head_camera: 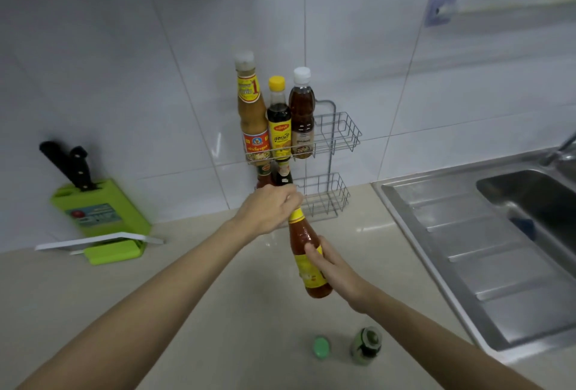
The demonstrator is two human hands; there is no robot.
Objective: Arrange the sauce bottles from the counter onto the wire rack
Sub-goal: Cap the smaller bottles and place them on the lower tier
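Head camera view shows a red chili sauce bottle with a yellow label held in the air between both hands, its long axis tilted, neck pointing up toward the grey wire rack on the tiled wall. The left hand is clenched around the neck, nearer the rack; the right hand cups the body. The cap is hidden by fingers, and bottles on the lower shelf are partly blocked.

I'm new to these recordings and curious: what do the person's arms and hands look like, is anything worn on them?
Both arms are bare along all that shows, with no sleeves in view. The left hand and the right hand wear no gloves, and no rings, watch or bracelet can be seen.
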